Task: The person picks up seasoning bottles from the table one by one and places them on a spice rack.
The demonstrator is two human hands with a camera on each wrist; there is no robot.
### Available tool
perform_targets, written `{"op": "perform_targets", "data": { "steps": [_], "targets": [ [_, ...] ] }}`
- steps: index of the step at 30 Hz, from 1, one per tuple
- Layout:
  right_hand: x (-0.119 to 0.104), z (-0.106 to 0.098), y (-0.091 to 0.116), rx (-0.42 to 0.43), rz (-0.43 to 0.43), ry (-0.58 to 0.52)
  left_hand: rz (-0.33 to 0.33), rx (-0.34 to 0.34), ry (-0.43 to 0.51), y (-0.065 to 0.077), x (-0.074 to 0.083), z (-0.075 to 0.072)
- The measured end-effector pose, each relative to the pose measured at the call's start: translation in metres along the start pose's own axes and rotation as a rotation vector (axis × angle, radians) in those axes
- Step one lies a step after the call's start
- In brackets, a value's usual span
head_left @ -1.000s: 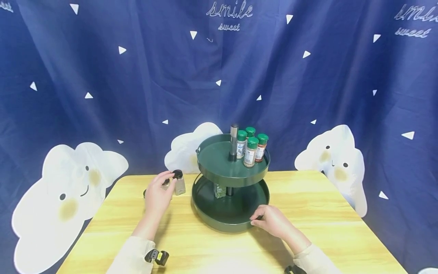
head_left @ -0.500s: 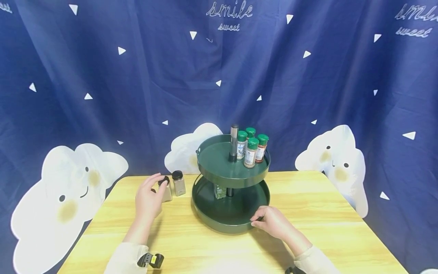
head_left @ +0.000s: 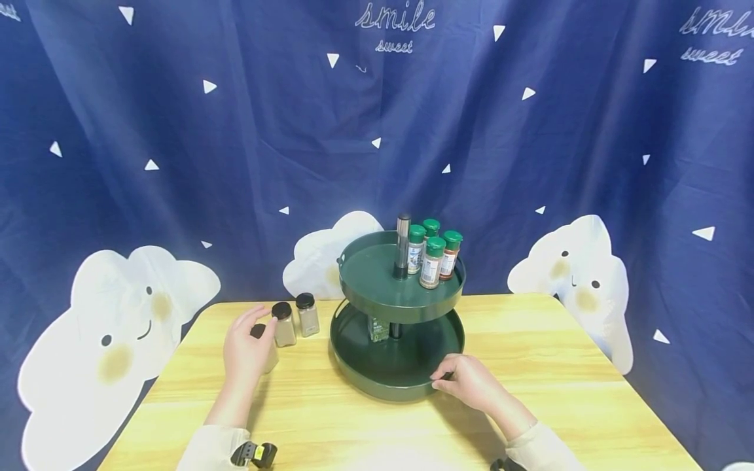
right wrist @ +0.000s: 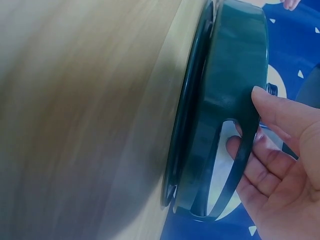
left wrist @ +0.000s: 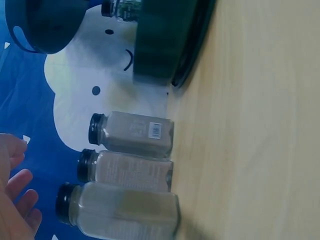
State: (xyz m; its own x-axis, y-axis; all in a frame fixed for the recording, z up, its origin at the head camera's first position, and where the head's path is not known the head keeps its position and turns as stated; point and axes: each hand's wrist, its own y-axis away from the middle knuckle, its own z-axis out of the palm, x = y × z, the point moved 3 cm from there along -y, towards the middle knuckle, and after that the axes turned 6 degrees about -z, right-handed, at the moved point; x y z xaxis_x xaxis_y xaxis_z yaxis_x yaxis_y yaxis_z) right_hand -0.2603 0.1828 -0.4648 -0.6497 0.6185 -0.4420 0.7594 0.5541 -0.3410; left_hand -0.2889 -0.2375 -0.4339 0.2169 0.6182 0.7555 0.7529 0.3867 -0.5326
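In the head view, my left hand (head_left: 245,350) is raised beside the nearest of three clear spice jars with black caps. Its loosely bent fingers (left wrist: 25,200) stand a little apart from that jar's cap in the left wrist view. The near jar (left wrist: 127,210) is partly behind the hand in the head view; the middle jar (head_left: 285,332) and the far jar (head_left: 309,320) stand upright beyond it. My right hand (head_left: 471,383) grips the front right rim of a green two-tier turntable's lower tray (head_left: 385,391), thumb outside, fingers behind the handle slot's upper strip in the right wrist view.
Several green-capped spice bottles (head_left: 430,263) stand on the right of the upper tray (head_left: 365,265), by the metal post (head_left: 403,245). A small jar with a green label (head_left: 378,328) stands in the lower tray. Behind the wooden table (head_left: 330,432) hangs a blue curtain (head_left: 330,131).
My left hand has drawn back to the left, from the far jar's cap past the middle jar to the near one, uncovering those two jars. My right hand keeps its place on the rim.
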Motion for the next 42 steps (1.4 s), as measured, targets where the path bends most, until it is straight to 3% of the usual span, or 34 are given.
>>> {"op": "perform_targets", "data": {
  "steps": [11, 18, 23, 42],
  "targets": [
    [-0.001, 0.000, 0.000, 0.018, -0.013, 0.006, -0.018, 0.014, -0.024, 0.006, -0.012, -0.004],
    [0.000, 0.001, 0.001, 0.016, 0.000, -0.001, -0.074, -0.018, -0.029, 0.010, -0.015, -0.005],
    [0.000, 0.001, 0.001, 0.012, 0.006, -0.004, -0.077, -0.056, -0.056, 0.011, -0.017, -0.004],
    [0.001, 0.002, 0.001, 0.030, -0.018, -0.005, -0.113, -0.084, -0.070, 0.014, -0.028, 0.000]
  ]
}}
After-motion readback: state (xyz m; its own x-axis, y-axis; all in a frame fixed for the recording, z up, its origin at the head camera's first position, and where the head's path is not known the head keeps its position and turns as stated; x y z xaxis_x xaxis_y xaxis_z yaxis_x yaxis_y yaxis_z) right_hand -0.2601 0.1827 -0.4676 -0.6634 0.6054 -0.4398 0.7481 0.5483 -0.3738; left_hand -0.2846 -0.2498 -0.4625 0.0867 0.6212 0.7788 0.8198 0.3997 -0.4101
